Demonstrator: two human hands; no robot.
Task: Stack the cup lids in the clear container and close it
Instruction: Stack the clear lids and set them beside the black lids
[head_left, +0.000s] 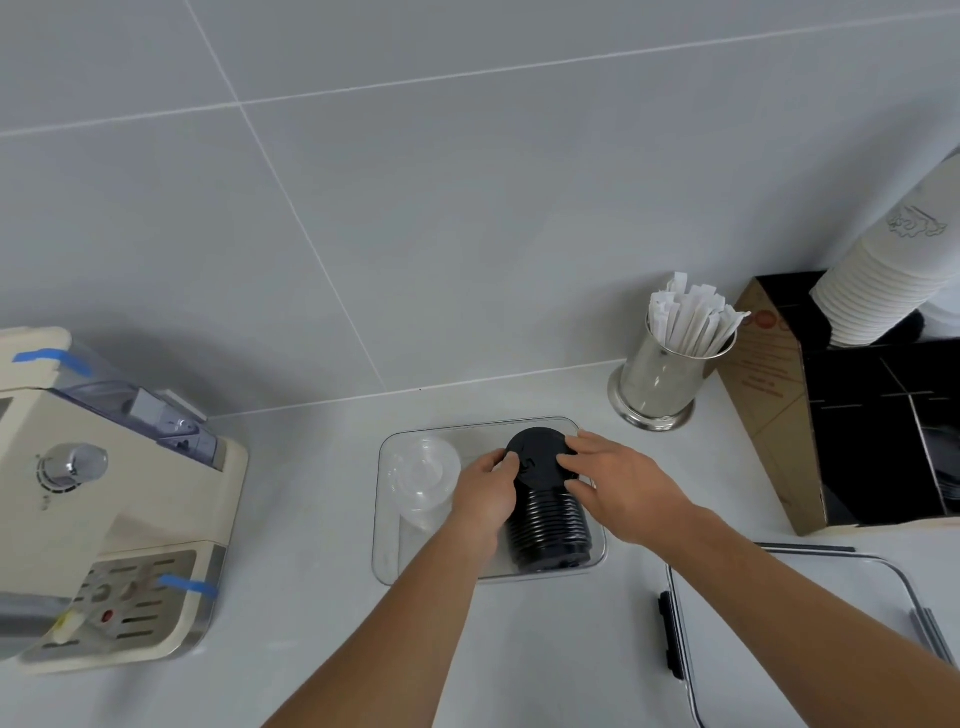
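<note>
1. You are in the stacking step: your left hand (485, 496) and right hand (621, 491) flank the black lids (548, 512), a tall stack standing inside the container (387, 525) at the middle of the surface (322, 519).
2. Your left fingers (506, 462) curl against the stack's 9 o'clock side and your right fingers (574, 467) press its 3 o'clock side near the top, so both hands are clamped on the black lids.
3. The clear lids (423, 480) sit in the same container, just beside the black ones at their 9 o'clock.
4. The cover (779, 634) lies on the surface at the container's 4 o'clock, well apart, so closing is not yet done.
5. Next, I judge, you need to square the stack, let go without tipping it, then fetch the cover and check that the stack clears it.
</note>
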